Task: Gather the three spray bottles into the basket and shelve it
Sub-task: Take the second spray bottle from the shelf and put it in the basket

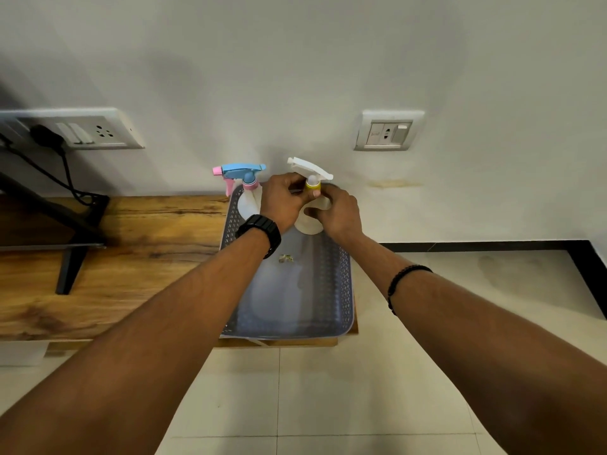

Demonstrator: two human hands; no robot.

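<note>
left hand (283,201) | pinching white-nozzle bottle (310,178) neck | right hand (338,211) | wrapped round its body | over basket (331,290)

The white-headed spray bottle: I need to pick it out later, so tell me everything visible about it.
The white-headed spray bottle has a white trigger head, a yellow collar and a pale translucent plastic body. It stands upright at the far end of the grey perforated basket, right of the blue-headed bottle. The left hand and right hand both grip it.

We've got bare forearms, a chunky black watch (259,233) on our left wrist, black beaded bracelet (402,284) on the right.
</note>
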